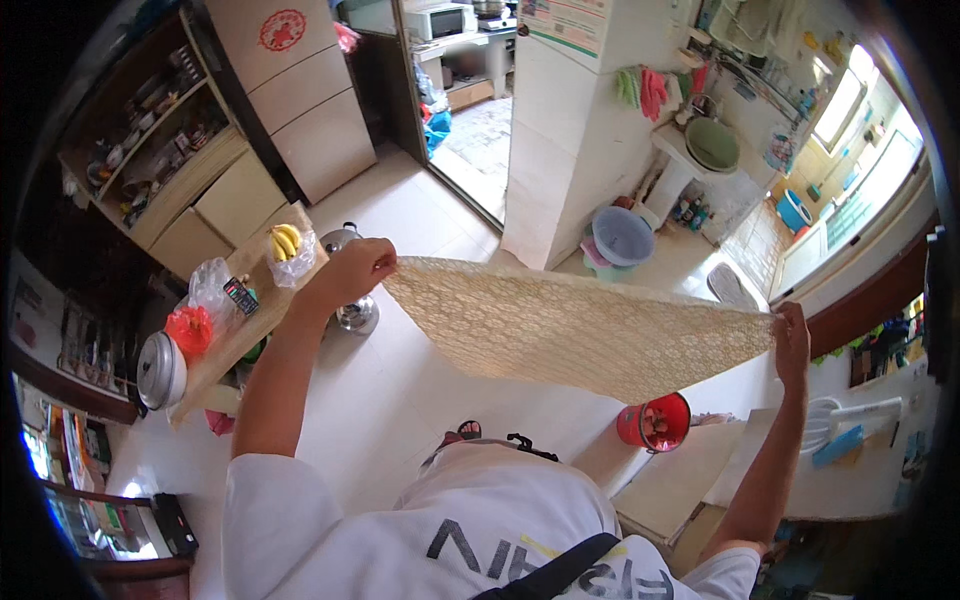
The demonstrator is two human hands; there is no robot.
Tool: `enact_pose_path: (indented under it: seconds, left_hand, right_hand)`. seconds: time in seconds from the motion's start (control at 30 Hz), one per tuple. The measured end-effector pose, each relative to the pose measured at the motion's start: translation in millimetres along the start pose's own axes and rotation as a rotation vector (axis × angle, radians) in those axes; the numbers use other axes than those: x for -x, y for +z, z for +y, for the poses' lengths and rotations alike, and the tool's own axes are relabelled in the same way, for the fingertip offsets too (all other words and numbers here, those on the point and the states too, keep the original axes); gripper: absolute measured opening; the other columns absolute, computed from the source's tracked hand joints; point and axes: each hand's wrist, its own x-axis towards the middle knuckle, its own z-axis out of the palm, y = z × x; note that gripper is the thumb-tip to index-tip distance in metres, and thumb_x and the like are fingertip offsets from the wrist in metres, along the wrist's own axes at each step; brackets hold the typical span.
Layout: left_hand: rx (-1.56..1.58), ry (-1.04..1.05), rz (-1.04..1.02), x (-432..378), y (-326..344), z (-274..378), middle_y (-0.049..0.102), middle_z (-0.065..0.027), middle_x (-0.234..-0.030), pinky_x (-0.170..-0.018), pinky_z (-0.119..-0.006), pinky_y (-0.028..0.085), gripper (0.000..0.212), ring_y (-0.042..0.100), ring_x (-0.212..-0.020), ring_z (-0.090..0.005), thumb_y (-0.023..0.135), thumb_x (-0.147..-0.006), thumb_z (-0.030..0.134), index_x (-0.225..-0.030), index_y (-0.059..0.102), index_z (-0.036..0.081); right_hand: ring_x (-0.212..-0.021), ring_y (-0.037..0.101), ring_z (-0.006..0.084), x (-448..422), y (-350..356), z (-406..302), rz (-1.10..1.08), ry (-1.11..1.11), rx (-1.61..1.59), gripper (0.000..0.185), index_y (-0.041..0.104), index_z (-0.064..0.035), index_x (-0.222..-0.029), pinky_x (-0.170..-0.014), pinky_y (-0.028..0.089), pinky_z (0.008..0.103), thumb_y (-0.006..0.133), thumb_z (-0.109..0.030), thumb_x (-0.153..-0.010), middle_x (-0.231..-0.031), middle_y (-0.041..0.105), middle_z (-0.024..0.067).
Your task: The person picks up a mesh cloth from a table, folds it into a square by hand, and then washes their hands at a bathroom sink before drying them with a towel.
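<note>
A beige patterned cloth (585, 322) is stretched out in the air in front of me, its top edge running between my two hands. My left hand (367, 262) grips the cloth's upper left corner. With its fingers closed on the upper right corner, my right hand (791, 330) is held farther out to the side. The cloth's lower part hangs away above the white floor tiles and narrows towards its bottom edge. Just behind my left hand and forearm, shiny metal kettles (358, 315) stand partly hidden.
At the left is a wooden table (217, 367) with bananas (285, 241), a remote control (241, 296), plastic bags and a lidded metal pot (160, 371). A red bucket (654, 422) stands below the cloth's right part. Farther off are a refrigerator (300, 97), a pillar and stacked basins (622, 235).
</note>
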Motion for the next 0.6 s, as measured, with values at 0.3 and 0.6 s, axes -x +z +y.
enact_pose_path:
  seconds: [0.3, 0.6]
  left_hand:
    - [-0.048, 0.03, 0.043, 3, 24, 16, 0.079, -0.0175, -0.093, -0.079, -0.046, 0.062, 0.021, 0.078, -0.088, -0.0353, 0.082, -0.1, 0.021, -0.1, 0.077, 0.0]
    - [-0.464, 0.273, 0.32, 4, 30, 24, 0.077, -0.0158, -0.088, -0.074, -0.046, 0.059, 0.027, 0.074, -0.078, -0.0345, 0.081, -0.104, 0.026, -0.104, 0.074, 0.001]
  right_hand:
    - [-0.085, 0.049, 0.0112, -5, 0, 19, -0.008, 0.003, -0.118, 0.006, 0.058, -0.0036, -0.118, -0.077, 0.046, 0.0281, 0.057, -0.01, -0.117, -0.096, 0.054, 0.0015]
    - [-0.088, 0.05, 0.0119, 10, 0, 47, -0.016, 0.079, -0.128, 0.003, 0.058, -0.0046, -0.116, -0.082, 0.048, 0.0289, 0.058, -0.008, -0.116, -0.098, 0.054, 0.0017]
